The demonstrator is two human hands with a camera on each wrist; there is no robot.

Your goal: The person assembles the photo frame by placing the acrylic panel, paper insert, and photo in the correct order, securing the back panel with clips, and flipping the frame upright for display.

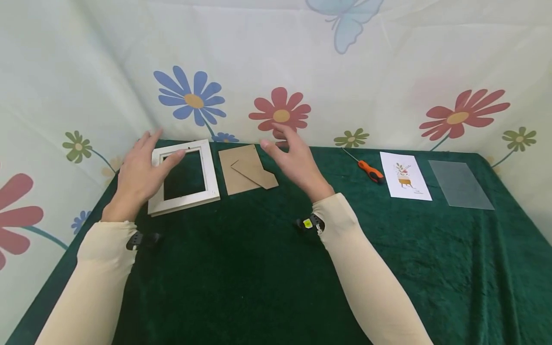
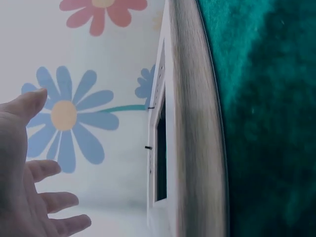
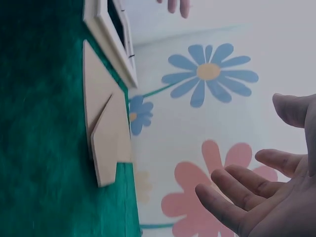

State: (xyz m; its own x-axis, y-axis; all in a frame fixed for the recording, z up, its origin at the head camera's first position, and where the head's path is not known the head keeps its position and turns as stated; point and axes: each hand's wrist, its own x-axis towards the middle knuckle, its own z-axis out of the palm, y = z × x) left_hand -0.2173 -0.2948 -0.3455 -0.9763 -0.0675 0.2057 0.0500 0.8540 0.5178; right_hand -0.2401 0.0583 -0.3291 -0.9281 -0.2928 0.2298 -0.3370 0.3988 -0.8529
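A white picture frame (image 1: 210, 170) lies on the green cloth at the left, its middle hollow, with small dark tabs on the inner edge. Over its left side hovers my left hand (image 1: 140, 170), fingers spread and holding nothing. In the left wrist view that hand (image 2: 29, 182) is apart from the frame (image 2: 190, 123). Right of the frame lies a brown backing board (image 1: 237, 163) with a stand flap (image 1: 268, 180) jutting from it. My right hand (image 1: 297, 160), fingers loosely extended and bare, hangs in the air just right of the board.
An orange-handled screwdriver (image 1: 370, 171), a white card with a printed plant (image 1: 405, 184) and a clear sheet (image 1: 461, 184) lie in a row at the right. Behind the table (image 1: 241, 268) rises a flower-patterned curtain (image 1: 358, 96).
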